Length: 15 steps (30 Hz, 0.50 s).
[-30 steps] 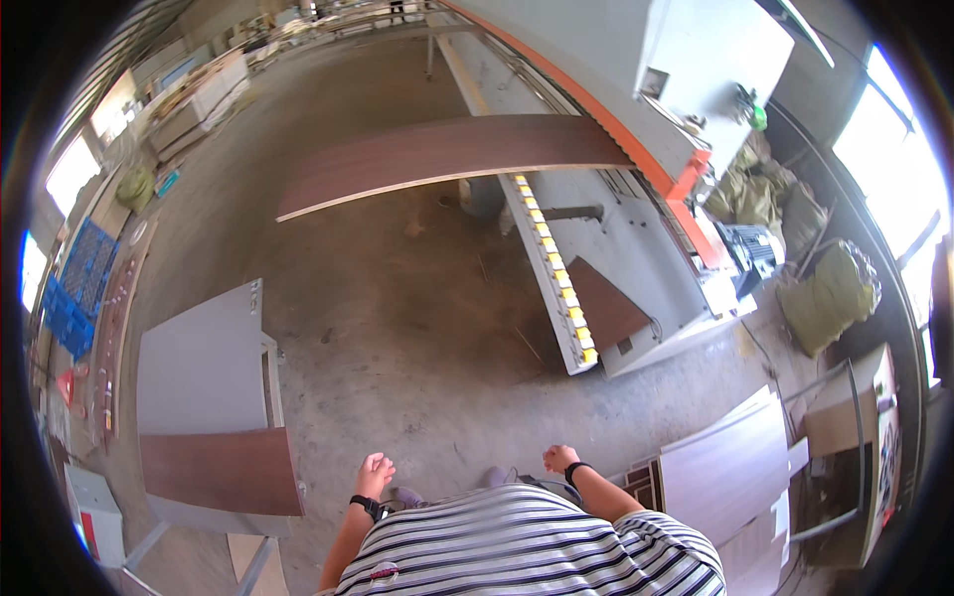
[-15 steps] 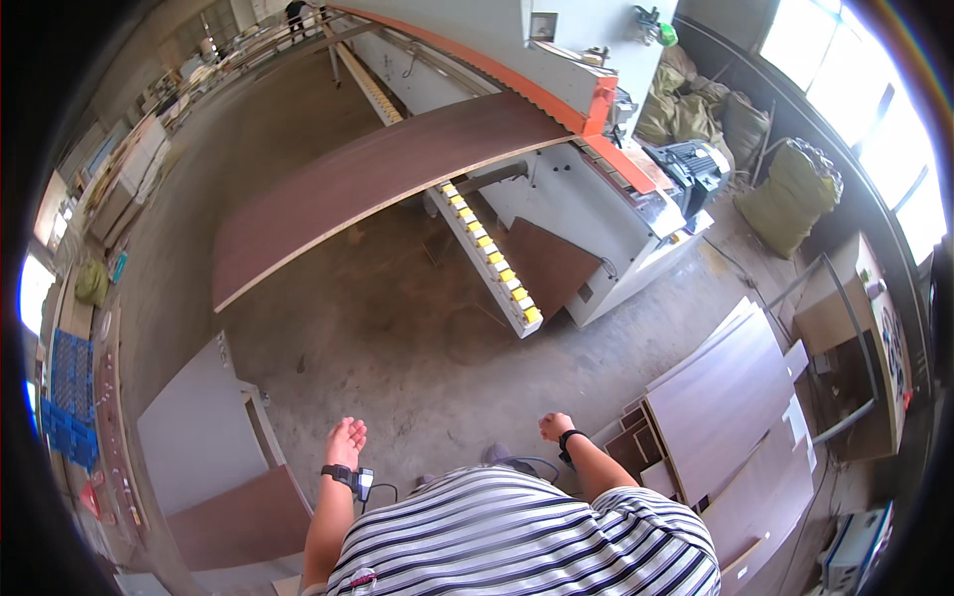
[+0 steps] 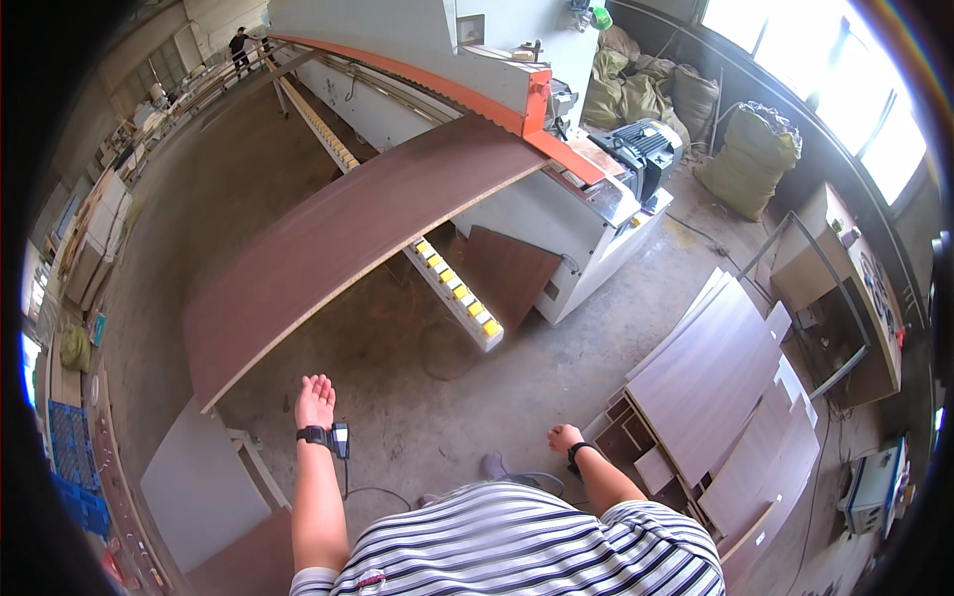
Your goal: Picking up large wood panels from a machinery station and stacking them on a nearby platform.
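My left hand (image 3: 316, 402) is stretched forward with straight fingers. It holds nothing and is apart from the long brown board (image 3: 348, 243) in front of me. My right hand (image 3: 564, 438) hangs lower, its fingers curled, and nothing shows in it. The board sticks out of a large white machine (image 3: 586, 258) with an orange beam (image 3: 487, 107). Part of it rests over a support arm (image 3: 457, 296) with yellow rollers. The board's near left corner reaches past my left hand's side.
Stacked brown panels (image 3: 706, 372) lie on my right. A grey panel (image 3: 204, 487) leans low on my left. Behind the machine's motor (image 3: 641, 154) stand stuffed sacks (image 3: 750, 159). A metal frame (image 3: 845, 368) is at far right. Another person (image 3: 240, 50) stands far back left.
My left hand has reached farther forward and left. The board now looks nearer and covers more of the roller arm. My view has shifted, and my right hand stays low with fingers curled.
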Available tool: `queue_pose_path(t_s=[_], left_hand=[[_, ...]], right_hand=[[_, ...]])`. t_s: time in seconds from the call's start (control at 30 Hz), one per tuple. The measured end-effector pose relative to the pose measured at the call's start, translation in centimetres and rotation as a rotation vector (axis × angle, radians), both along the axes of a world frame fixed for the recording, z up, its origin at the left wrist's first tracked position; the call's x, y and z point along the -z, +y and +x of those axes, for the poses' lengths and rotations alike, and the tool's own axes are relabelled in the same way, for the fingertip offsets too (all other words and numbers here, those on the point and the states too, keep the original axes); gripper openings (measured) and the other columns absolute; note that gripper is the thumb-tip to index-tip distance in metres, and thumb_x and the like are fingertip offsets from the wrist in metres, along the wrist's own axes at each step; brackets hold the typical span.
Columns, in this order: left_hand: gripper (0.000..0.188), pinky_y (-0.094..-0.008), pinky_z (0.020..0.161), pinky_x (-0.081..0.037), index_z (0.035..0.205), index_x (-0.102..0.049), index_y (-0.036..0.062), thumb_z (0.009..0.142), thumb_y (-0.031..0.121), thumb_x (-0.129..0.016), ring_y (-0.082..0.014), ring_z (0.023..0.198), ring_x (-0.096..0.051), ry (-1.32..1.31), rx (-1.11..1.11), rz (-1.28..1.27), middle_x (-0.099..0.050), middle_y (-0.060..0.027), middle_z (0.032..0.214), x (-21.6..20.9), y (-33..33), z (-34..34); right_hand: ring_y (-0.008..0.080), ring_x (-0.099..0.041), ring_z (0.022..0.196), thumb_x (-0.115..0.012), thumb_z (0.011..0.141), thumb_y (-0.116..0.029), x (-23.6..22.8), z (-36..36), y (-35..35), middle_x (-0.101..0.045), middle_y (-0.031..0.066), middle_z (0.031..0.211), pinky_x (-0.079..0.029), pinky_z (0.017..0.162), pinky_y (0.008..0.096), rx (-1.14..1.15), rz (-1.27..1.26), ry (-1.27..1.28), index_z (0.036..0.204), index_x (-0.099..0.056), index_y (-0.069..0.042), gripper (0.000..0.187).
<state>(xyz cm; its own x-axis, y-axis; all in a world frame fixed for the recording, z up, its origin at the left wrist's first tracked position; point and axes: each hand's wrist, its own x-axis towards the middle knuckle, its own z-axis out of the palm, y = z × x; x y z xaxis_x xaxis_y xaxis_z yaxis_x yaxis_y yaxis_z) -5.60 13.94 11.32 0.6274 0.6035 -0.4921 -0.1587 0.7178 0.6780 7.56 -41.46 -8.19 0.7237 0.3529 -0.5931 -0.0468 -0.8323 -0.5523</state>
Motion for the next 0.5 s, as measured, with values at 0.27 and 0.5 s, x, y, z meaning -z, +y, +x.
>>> queue_pose_path(t_s=[0.27,0.5], left_hand=[[0.082,-0.0361,0.095,-0.038,0.128,-0.028,-0.0024,0.072,0.041,-0.070,-0.0231,0.111,-0.044,-0.149,-0.177,-0.086,-0.043,-0.0123,0.121,-3.3,-1.2,7.9],[0.041,-0.0335,0.091,-0.042,0.109,-0.051,-0.0006,0.079,0.023,-0.066,-0.0219,0.102,-0.053,-0.356,-0.374,-0.113,-0.057,-0.0098,0.110,-1.5,-4.3,7.5]], right_hand=[[0.0181,-0.063,0.064,-0.051,0.079,-0.028,-6.6,-0.1,-3.4,-0.064,0.0044,0.065,-0.050,0.065,0.0319,0.334,-0.048,0.124,0.075,-0.063,-0.007,0.024],[0.0139,-0.059,0.058,-0.049,0.088,-0.022,-6.9,5.7,-2.9,-0.060,0.0038,0.063,-0.047,0.053,0.0249,0.656,0.416,0.177,0.073,-0.059,-0.002,0.027]])
